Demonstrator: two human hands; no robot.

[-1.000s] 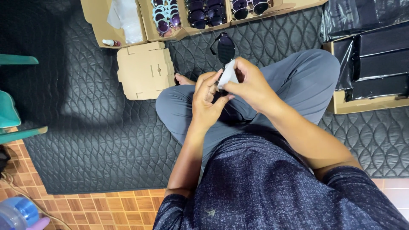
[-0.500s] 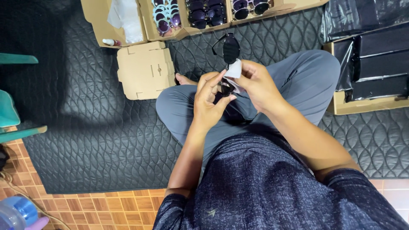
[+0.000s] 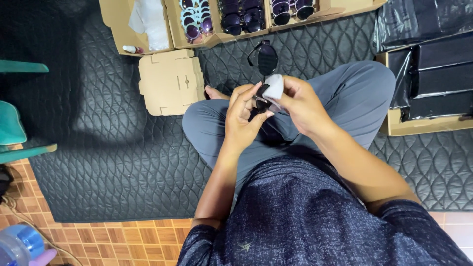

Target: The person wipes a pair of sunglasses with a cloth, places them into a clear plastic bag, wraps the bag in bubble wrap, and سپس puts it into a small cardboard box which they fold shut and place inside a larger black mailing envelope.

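Observation:
I sit cross-legged on a black quilted mat [image 3: 123,148]. My left hand [image 3: 241,116] pinches a pair of dark sunglasses [image 3: 266,59] by the near lens, the far lens sticking out away from me. My right hand [image 3: 300,103] presses a small white cloth [image 3: 274,87] against the near lens, so that lens is mostly hidden.
Open cardboard boxes [image 3: 197,22] of sunglasses line the far edge. A closed flat cardboard box [image 3: 170,81] lies to the left of my knee. A box with black cases [image 3: 433,83] sits at the right. Teal chair parts [image 3: 15,128] stand at the left.
The sunglasses have turned so the far lens now points away from me. My right hand has shifted the white cloth a little along the near lens.

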